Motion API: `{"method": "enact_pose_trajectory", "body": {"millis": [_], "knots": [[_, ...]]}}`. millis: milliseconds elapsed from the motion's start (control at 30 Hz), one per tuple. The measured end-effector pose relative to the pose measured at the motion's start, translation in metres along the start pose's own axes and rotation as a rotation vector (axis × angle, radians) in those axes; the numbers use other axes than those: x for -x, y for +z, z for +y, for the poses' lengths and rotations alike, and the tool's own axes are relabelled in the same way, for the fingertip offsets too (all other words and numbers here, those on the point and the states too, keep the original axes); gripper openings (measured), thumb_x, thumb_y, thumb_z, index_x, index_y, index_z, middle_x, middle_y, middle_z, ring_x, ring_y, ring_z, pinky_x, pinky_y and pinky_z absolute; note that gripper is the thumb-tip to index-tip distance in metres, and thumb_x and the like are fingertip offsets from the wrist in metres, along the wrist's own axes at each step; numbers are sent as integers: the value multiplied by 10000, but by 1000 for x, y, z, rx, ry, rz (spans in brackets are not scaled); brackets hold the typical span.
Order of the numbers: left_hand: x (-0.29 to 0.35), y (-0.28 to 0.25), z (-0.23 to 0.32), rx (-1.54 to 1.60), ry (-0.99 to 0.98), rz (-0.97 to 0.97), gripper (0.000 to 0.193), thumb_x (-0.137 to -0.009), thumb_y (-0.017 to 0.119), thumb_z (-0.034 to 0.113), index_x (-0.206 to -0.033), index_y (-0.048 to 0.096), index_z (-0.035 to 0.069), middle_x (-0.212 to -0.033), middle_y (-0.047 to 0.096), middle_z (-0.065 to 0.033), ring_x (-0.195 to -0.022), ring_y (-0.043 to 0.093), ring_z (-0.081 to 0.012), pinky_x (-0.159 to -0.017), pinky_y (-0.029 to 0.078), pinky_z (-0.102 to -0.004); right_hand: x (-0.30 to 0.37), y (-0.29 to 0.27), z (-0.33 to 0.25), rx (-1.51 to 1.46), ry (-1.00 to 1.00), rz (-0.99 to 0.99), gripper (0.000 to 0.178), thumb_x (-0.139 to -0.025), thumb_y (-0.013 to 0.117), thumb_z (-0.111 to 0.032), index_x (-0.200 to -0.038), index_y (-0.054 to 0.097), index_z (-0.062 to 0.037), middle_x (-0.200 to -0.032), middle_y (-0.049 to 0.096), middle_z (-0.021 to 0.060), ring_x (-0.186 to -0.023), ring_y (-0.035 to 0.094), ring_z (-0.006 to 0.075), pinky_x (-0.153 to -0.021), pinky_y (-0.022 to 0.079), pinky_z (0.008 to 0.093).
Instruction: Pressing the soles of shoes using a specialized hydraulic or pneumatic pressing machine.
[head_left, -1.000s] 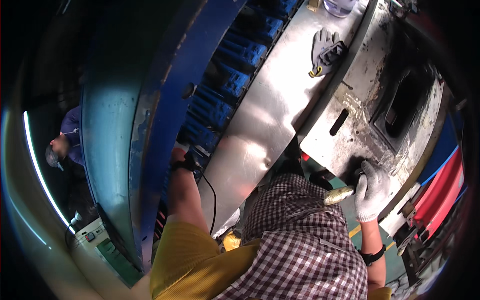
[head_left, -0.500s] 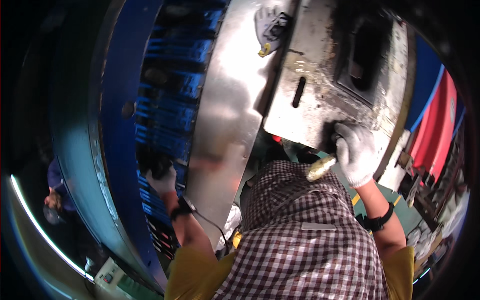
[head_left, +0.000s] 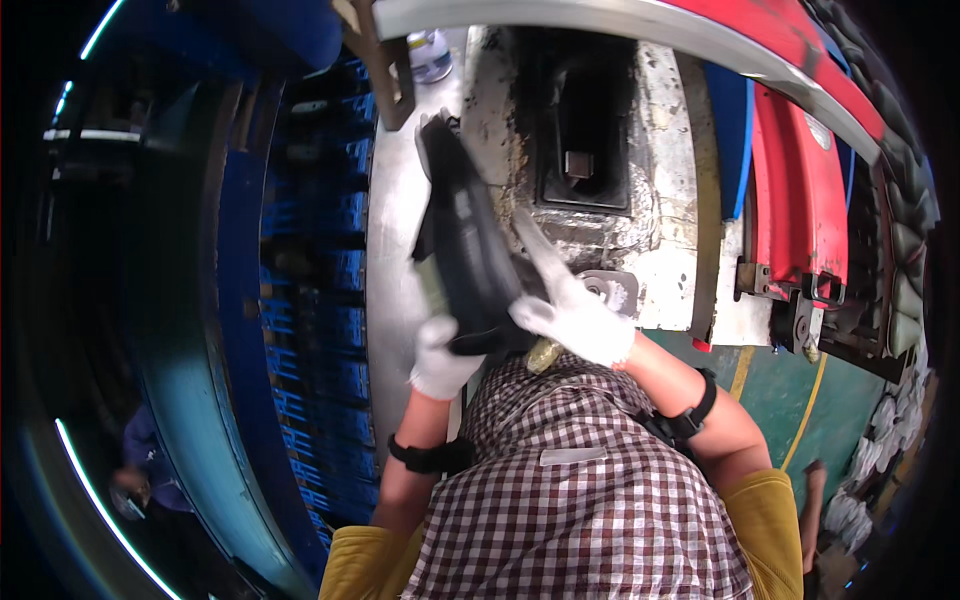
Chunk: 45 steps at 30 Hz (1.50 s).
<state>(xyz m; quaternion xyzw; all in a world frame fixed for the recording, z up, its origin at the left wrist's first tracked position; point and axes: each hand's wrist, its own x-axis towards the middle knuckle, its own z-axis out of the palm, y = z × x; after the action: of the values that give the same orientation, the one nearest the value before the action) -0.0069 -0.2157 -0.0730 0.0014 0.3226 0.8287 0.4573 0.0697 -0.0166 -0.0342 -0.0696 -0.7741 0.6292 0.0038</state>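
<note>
A long black shoe-like piece (head_left: pixel 468 235) with a pale green patch along its left side is held tilted in front of me. My left hand (head_left: pixel 442 360), in a white glove, grips its near end. My right hand (head_left: pixel 585 320), also gloved, is at the piece's right side. A tool with a lumpy yellowish handle (head_left: pixel 544 355) sticks out below the right hand's closed fingers; its working end cannot be made out. A long pale shape points up and left from this hand, blurred: a finger or part of the tool.
A stained white machine top (head_left: pixel 665 190) with a black recess (head_left: pixel 585 150) lies ahead. A metal ledge (head_left: pixel 392 300) borders blue slotted racks (head_left: pixel 350 265) on the left. A red-and-silver bar (head_left: pixel 640 18) crosses overhead; a red machine part (head_left: pixel 800 190) stands right. Another person (head_left: pixel 155 455) is far left.
My left hand has come from the blue racks to before me, now with the black piece. My right hand has moved left from the machine's edge, keeping the yellowish-handled tool. The view has turned.
</note>
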Motion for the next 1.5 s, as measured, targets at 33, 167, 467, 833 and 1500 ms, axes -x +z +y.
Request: {"method": "enact_pose_trajectory", "body": {"millis": [33, 167, 467, 833, 1500], "knots": [[-11, 5, -1, -225, -36, 68, 812, -898, 619, 405, -1573, 384, 20, -1533, 514, -145, -1406, 512, -299, -1217, 386, -466, 0, 4, -7, -204, 38, 118, 963, -960, 717, -328, -1657, 140, 0, -1718, 169, 241, -1602, 158, 308, -1287, 165, 404], [-54, 53, 26, -1194, 352, 153, 551, -988, 624, 40, -1514, 472, -21, -1410, 553, -152, -1299, 578, -247, -1093, 475, -358, -32, -59, 6, -376, -2, 460, 876, -890, 725, -188, -1621, 284, 7, -1650, 338, 242, -1497, 383, 325, -1228, 311, 414], [-23, 114, 78, -1448, 1206, 116, 457, -941, 628, 92, -1378, 596, -41, -1375, 595, -152, -1262, 596, -272, -1074, 478, -389, -107, -84, 50, 1008, 232, 599, 746, -778, 739, -445, -1478, 551, -270, -1563, 460, 178, -1101, 662, 420, -911, 573, 493], [-118, 285, 168, -1728, 1464, -271, 533, -953, 633, 321, -1393, 582, 25, -1335, 619, -227, -1239, 602, -384, -1065, 480, -452, -103, -89, 56, 987, 293, 573, 785, -842, 701, -532, -1524, 503, -197, -1611, 400, 203, -1162, 635, 433, -974, 545, 495], [-136, 274, 83, -2050, -318, -713, 363, -952, 596, 423, -995, 714, 83, -742, 718, -63, -668, 700, -185, -647, 561, -365, 161, -42, 114, -234, 561, -49, 457, -1028, 647, -376, -1388, 640, -94, -1274, 697, 84, -1096, 648, 151, -933, 542, 319]]}}
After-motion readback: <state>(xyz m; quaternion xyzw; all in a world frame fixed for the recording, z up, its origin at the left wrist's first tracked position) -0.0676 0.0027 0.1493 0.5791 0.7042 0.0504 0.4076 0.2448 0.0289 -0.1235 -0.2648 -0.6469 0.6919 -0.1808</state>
